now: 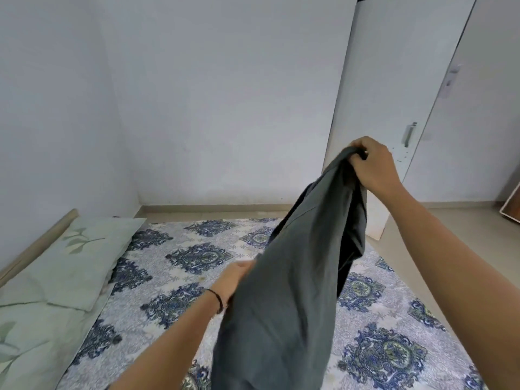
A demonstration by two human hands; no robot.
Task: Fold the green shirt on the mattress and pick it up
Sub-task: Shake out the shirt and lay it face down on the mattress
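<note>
Over mattress [168, 280], shirt [284, 319] with right hand [371, 164] at its top, left hand [237, 277] perhaps behind; pillows [78, 263] left, wardrobe [394, 94] right.

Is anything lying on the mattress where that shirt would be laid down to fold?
Nothing visible: the blue-patterned mattress below the hanging dark grey-green shirt is bare; pale green pillows lie off to its left.

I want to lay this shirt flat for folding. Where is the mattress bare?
The patterned mattress is bare between the pillows and the floor on the right. The left strip is crowded with pale green pillows. The shirt, hanging from the right hand, hides the middle.
</note>
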